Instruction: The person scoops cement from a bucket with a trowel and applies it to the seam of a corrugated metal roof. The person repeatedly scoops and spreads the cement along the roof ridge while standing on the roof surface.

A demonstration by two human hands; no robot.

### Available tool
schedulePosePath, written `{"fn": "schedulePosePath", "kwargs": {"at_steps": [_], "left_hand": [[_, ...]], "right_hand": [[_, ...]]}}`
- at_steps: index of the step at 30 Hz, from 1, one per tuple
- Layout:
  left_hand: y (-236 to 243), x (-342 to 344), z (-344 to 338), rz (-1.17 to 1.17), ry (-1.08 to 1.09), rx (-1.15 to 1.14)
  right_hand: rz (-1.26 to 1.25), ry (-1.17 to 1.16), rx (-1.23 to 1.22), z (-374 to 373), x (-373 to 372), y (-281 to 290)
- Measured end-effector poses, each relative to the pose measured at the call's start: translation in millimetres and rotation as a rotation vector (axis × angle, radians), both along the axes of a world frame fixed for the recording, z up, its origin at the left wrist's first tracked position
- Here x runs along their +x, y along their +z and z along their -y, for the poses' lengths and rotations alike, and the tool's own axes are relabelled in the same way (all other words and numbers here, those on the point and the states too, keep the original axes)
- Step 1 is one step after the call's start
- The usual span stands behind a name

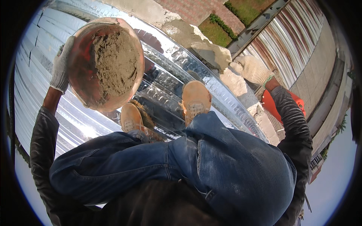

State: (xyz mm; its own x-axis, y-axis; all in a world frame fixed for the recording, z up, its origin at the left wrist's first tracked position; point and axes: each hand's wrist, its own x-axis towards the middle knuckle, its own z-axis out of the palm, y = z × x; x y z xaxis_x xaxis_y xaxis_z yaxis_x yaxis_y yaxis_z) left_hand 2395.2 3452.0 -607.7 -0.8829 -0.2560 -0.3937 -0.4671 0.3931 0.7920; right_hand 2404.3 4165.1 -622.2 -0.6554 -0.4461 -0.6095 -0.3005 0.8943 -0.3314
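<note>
My gloved left hand [62, 66] grips the side of a round, shallow bowl [77, 64], reddish inside and partly filled with grey-brown wet mortar [115, 64]. The bowl is tilted over the shiny ribbed metal roofing at the left. On the other side, my gloved right hand [252, 69] is beside a rough concrete ledge [233, 83] that has damp grey mortar [203, 49] along it. Its fingers are curled; what they hold, if anything, is hidden. My two tan shoes [196, 98] stand on the metal sheeting between the hands.
Ribbed metal sheets [34, 86] curve across the left. A red plastic object [277, 105] lies under my right forearm. Rusty corrugated roofing [286, 37] is at upper right. Beyond the ledge, down below, are brick paving [203, 9] and grass patches [213, 32].
</note>
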Motion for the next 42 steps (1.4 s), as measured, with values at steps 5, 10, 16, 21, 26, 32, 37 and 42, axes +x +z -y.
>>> {"fn": "schedulePosePath", "kwargs": {"at_steps": [5, 10, 16, 21, 26, 32, 37, 42], "left_hand": [[-2.5, 9.9, 14.6, -0.051, -0.124, -0.065], [-2.1, 5.4, 2.0, -0.035, -0.029, 0.201], [-3.9, 8.9, 10.0, 0.028, -0.076, 0.439], [17.1, 7.5, -30.0, 0.092, 0.053, 0.329], [12.6, 17.1, -13.6, 0.005, -0.009, 0.229], [8.0, 22.3, -0.9, -0.062, -0.080, -0.044], [0.6, 16.5, -2.9, -0.026, -0.126, -0.065], [-10.9, 19.3, 14.4, -0.006, -0.127, -0.058]], "right_hand": [[0.123, -0.051, 0.114, -7.3, 20.2, 6.9], [0.038, -0.085, 0.221, -42.5, 63.8, 6.3], [-0.206, 0.060, 0.227, -25.3, 43.6, -3.4], [-0.436, 0.194, 0.077, 14.6, -5.2, -6.3], [-0.403, 0.243, 0.105, 59.2, -43.3, -9.1], [-0.432, 0.215, -0.060, 120.5, -81.6, -30.0], [-0.267, 0.191, -0.020, 147.6, -113.2, -24.6], [-0.123, 0.157, -0.007, 107.5, -73.5, -12.6]]}}
